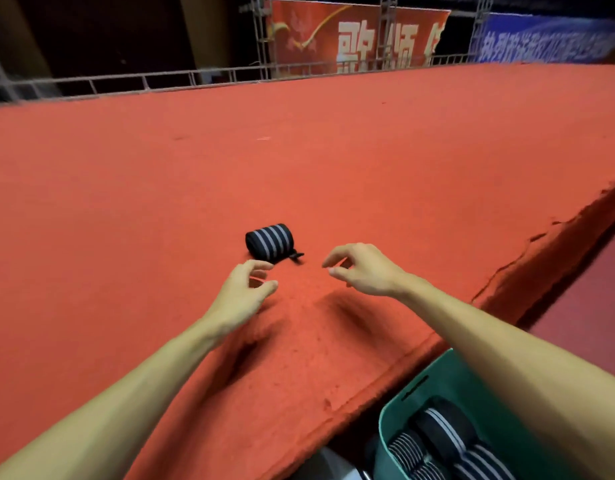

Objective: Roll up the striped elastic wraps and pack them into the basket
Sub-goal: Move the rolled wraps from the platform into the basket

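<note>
Head view shows several rolled striped wraps [437, 441] packed in the green plastic basket [434, 379], while one black grey-striped rolled wrap [269, 242] waits on the red felt worktop [160, 202], just past the left hand [245, 292] and right hand [363, 270], both loosely spread and holding nothing.

Single head-worn view, facing forward and down, close over red surface [160, 209]

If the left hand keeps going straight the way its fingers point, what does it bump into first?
Probably the rolled striped wrap. The left hand points up and slightly right, with the roll lying just beyond its fingertips on the red carpet. Depth is hard to judge, so it might pass above.
</note>
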Demonstrator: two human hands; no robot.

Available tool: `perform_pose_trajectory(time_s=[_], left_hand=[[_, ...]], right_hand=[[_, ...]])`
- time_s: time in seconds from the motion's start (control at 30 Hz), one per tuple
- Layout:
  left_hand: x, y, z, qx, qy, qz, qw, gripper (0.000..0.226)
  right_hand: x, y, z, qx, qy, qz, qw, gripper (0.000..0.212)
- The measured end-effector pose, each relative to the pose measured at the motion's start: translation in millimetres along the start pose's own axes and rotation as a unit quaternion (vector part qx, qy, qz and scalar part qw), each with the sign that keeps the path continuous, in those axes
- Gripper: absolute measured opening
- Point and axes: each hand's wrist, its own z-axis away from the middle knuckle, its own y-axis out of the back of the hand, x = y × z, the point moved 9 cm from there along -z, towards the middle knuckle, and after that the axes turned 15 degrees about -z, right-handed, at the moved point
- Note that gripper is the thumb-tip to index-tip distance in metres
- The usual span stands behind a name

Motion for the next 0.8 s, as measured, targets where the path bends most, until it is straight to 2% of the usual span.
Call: perform_pose_trajectory(time_s=[0.1, 0.3, 0.4, 0.43, 0.47, 0.53, 0.57, 0.73, 0.8], left_hand=[[-27.4, -4.5, -39.4, 0.037, 0.045, 0.001, 0.998, 0.047], [-72.6, -32.8, -105.2, 0.040, 0.155, 0.078, 0.984, 0.117], [-87.2, -37.0, -134.4, 0.033, 0.189, 0.080, 0.978, 0.137], [-89.8, -37.0, -139.3, 0.027, 0.194, 0.056, 0.979, 0.135], [-85.4, -36.3, -140.6, 0.016, 0.187, 0.025, 0.982, 0.125], [-69.0, -32.3, -137.0, 0.015, 0.157, -0.023, 0.987, 0.089], [-57.9, -30.8, -132.4, 0.019, 0.135, -0.033, 0.990, 0.078], [1.3, -21.5, -94.7, 0.056, 0.003, -0.044, 0.997, 0.064], [19.7, -18.7, -71.5, 0.034, -0.021, 0.002, 0.999, 0.060]], right_hand=[[18.6, -12.5, -40.2, 0.019, 0.004, -0.020, 1.000, 0.021], [61.6, -22.1, -90.2, 0.081, -0.018, -0.113, 0.990, 0.022], [76.8, -29.7, -92.4, 0.073, -0.024, -0.123, 0.989, 0.023], [79.4, -31.2, -91.0, 0.070, -0.025, -0.124, 0.989, 0.023], [80.7, -30.9, -88.4, 0.070, -0.027, -0.127, 0.989, 0.024], [78.9, -29.0, -82.0, 0.070, -0.028, -0.134, 0.988, 0.024], [76.0, -26.8, -78.2, 0.072, -0.025, -0.139, 0.987, 0.025], [49.9, -1.6, -49.6, 0.088, -0.010, -0.122, 0.989, 0.026], [37.2, 14.8, -34.8, 0.106, -0.006, -0.130, 0.986, 0.031]])
